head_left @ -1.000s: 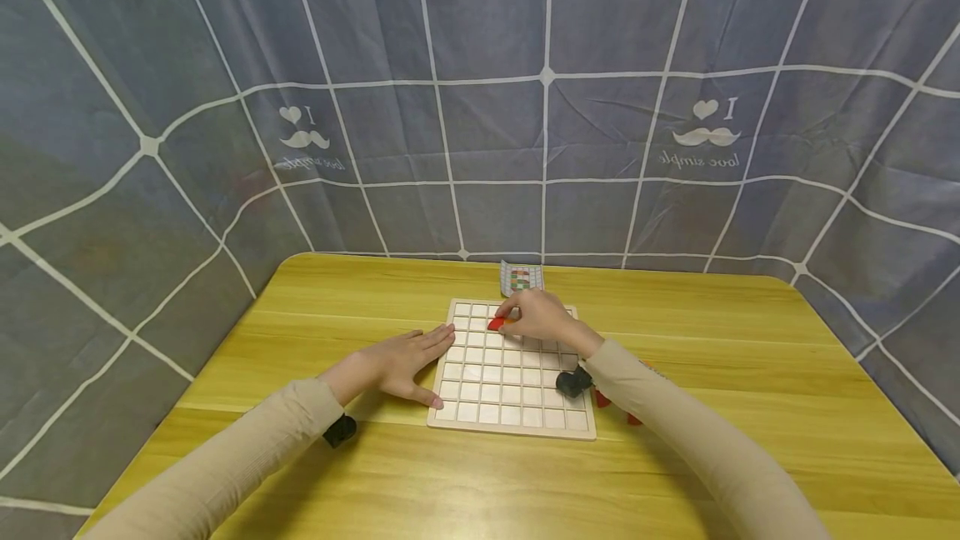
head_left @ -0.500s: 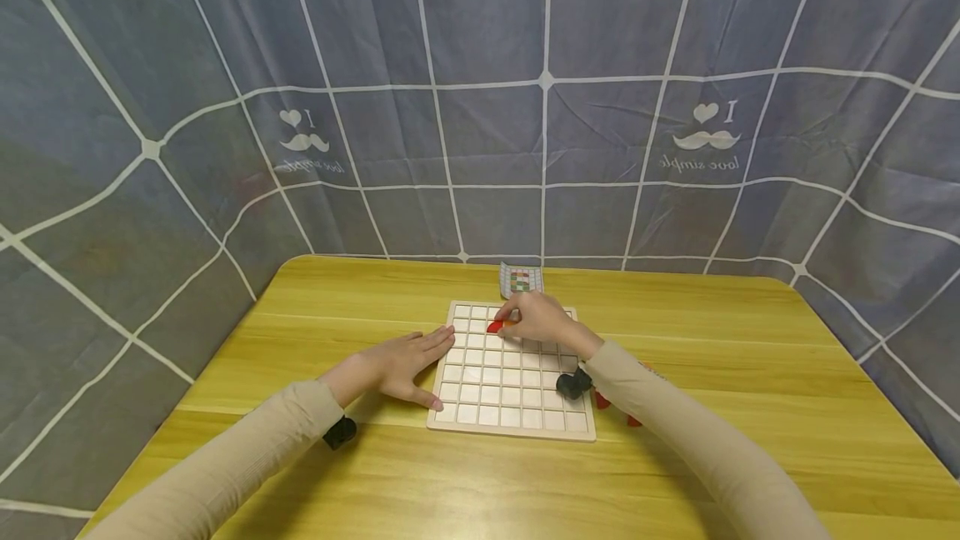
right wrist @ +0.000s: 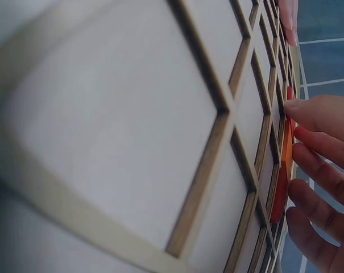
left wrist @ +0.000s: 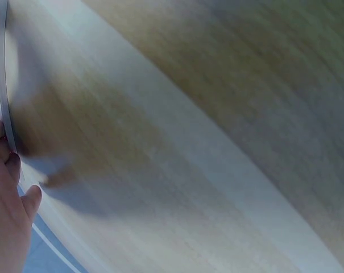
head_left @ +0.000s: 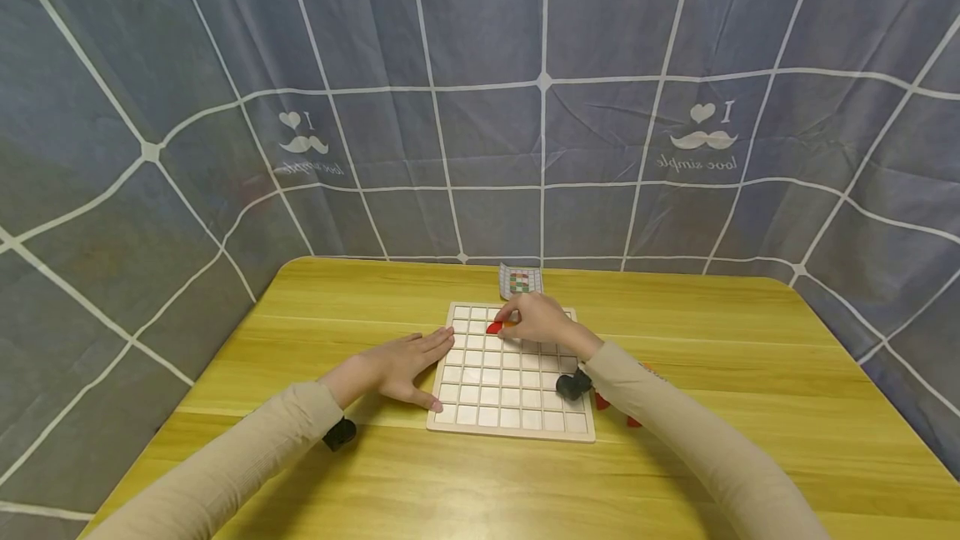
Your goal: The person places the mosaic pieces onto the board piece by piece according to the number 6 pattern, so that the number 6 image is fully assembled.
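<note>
A pale wooden grid board (head_left: 480, 394) lies on the table, divided into small square cells. My left hand (head_left: 405, 367) rests with fingers spread along the board's left edge, fingertips and thumb on its rim. Near the board's far side, my right hand (head_left: 542, 319) pinches a small red piece (head_left: 494, 327) between thumb and index finger, low over a cell. An orange piece (right wrist: 286, 145) sits on the grid beside it in the right wrist view, with another red piece (right wrist: 279, 196) beyond. The right hand partly hides these pieces in the head view.
A small card with a coloured grid pattern (head_left: 520, 281) stands behind the board. Red pieces (head_left: 602, 400) lie right of the board, partly covered by the right sleeve (head_left: 675, 423). Dark wrist cameras (head_left: 573, 384) sit under both wrists. A grey checked curtain (head_left: 495, 132) hangs behind the table.
</note>
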The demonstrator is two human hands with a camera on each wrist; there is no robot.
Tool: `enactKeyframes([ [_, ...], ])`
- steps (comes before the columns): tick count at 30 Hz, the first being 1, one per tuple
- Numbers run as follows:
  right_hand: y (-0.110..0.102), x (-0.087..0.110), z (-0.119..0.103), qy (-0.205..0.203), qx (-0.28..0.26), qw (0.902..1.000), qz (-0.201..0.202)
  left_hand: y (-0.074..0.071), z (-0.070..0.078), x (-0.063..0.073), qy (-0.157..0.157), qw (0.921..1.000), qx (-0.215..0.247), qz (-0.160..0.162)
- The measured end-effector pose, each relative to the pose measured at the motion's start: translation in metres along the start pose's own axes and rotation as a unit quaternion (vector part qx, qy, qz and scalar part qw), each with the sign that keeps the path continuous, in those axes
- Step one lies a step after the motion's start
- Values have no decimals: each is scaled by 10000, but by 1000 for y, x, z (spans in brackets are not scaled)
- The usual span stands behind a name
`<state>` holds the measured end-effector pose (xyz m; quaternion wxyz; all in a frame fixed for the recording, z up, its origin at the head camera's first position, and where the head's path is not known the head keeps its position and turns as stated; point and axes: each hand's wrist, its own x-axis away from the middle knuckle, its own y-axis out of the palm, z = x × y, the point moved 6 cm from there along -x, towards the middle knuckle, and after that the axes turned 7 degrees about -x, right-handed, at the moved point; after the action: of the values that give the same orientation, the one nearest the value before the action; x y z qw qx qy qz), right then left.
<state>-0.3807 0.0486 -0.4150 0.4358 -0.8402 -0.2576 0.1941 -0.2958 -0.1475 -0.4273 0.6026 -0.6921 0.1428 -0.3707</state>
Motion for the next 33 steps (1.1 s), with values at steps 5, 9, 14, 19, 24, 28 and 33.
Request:
enactKeyframes([
  [5,-3,7,-1,-57,-61,10000,-19,-1,5,0,-51,10000,19,5],
  [9,-8,14,1,-2,-199,9998,-3,0,8,1,-85,10000,8,-7],
  [14,-21,26,3,-14,-302,9995,129,1,12,2,-88,10000,40,-24],
  [19,-36,41,9,78,-402,9988,251,1,16,5,-73,10000,61,18],
  [24,-51,59,14,83,-312,9989,330,0,19,7,-98,9999,77,49],
  [28,-62,73,18,97,-241,9987,448,1,21,10,-144,9998,115,53],
  [33,-71,86,27,150,-170,9982,555,0,23,11,-195,9997,136,65],
])
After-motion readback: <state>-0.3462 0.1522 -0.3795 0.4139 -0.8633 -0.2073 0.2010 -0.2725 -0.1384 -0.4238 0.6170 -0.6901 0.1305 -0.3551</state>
